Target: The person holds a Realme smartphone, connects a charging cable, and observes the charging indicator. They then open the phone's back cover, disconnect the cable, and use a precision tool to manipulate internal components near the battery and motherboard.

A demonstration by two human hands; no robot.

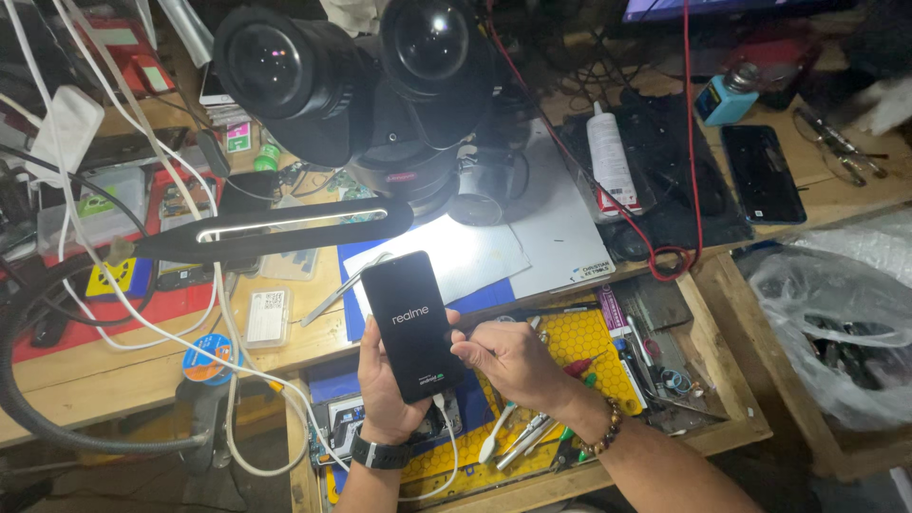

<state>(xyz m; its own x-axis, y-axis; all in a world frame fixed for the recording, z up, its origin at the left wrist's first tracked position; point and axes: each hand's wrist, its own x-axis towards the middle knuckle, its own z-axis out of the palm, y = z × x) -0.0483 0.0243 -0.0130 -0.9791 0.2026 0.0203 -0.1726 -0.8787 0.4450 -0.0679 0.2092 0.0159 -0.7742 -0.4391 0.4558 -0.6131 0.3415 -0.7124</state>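
Note:
My left hand [380, 385] cradles a black smartphone [412, 323] from below, screen up and lit with a start-up logo. A white cable [446, 432] is plugged into the phone's bottom edge and loops down toward my wrist, which wears a black watch [378, 452]. My right hand [508, 361] grips the phone's right edge, thumb pressing against its side. A beaded bracelet [604, 429] sits on that wrist. The phone hovers over an open wooden drawer [731, 418] with a yellow honeycomb mat [579, 344].
A black stereo microscope [370, 90] looms above a white work plate [551, 228]. A bar lamp [275, 228] stretches left. Tweezers [337, 294], a white glue bottle [608, 157], a second dark phone [763, 173], a plastic bag [836, 313] and tangled white cables [142, 180] surround me.

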